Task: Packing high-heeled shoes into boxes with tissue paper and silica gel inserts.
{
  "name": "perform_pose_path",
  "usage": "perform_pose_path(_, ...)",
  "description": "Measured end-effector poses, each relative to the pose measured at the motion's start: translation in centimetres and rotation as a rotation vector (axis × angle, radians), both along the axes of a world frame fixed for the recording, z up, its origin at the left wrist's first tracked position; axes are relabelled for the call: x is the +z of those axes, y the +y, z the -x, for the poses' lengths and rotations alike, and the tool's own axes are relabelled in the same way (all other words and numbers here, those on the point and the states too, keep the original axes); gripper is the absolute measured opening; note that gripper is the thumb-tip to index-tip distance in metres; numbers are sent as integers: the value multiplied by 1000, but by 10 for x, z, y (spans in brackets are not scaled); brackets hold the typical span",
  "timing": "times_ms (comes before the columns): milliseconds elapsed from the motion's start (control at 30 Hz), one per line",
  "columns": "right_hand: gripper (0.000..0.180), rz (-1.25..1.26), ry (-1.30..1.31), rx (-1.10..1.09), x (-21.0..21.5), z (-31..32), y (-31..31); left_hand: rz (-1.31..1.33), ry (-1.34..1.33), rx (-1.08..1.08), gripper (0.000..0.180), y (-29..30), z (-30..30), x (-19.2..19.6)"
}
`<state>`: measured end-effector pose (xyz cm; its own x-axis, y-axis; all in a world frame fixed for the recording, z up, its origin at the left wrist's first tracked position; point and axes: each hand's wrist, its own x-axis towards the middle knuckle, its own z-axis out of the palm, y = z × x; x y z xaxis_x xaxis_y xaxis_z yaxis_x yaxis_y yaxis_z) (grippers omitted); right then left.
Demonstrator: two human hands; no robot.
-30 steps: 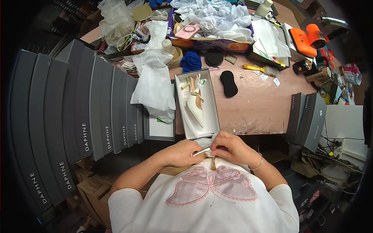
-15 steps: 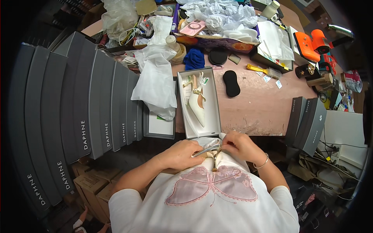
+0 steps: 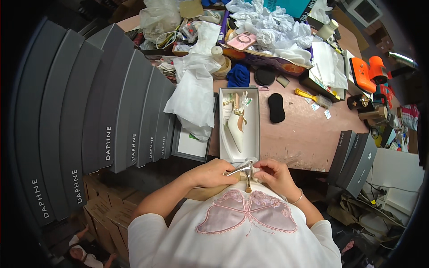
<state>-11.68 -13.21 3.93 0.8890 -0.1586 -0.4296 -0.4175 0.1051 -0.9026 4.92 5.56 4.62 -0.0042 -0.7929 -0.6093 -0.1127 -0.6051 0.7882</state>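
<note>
Close to my chest I hold a high-heeled shoe [image 3: 248, 184] with a gold heel and a shiny metallic strap. My left hand [image 3: 211, 173] is closed around its left side and hides much of it. My right hand [image 3: 273, 173] is closed in a pinch at the right end of the strap; the fingertips partly cover what they grip. Just beyond my hands, an open grey shoe box [image 3: 256, 116] contains a matching white pointed shoe [image 3: 235, 131] with gold trim, lying on its side.
Grey shoe boxes [image 3: 123, 107] stand in a row at left, with more boxes [image 3: 353, 156] at right. White tissue [image 3: 192, 94] drapes over a box lid [image 3: 190, 149]. A black oval pad [image 3: 276, 108], yellow-handled brush [image 3: 313, 96] and blue cloth [image 3: 238, 75] lie on the table.
The view has shifted, so the table things appear farther right and slightly lower. My hands stay at the shoe near my chest, the right one turned slightly with its fingers still pinched.
</note>
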Motion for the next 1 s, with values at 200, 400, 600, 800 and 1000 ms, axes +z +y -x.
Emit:
perform_pose_path(200, 12, -166, 142, 75, -14, -26, -13, 8, -12, 103, 37, 10, -2, -1)
perform_pose_path(400, 7, -349, -255, -70, -45, -136, -59, 28, 59, 330, 38, 29, 3, -18)
perform_pose_path(600, 19, 300, -512, -14, -60, -294, -84, 9, 75, 426, 37, 33, 5, -19)
perform_pose_path(800, 14, 1027, -765, 61, -74, -371, -85, 15, 132, 515, 35, 40, 11, -33)
perform_pose_path(1000, 23, 1167, -739, 52, -98, -363, -62, 0, 170, 513, 35, 41, 6, -40)
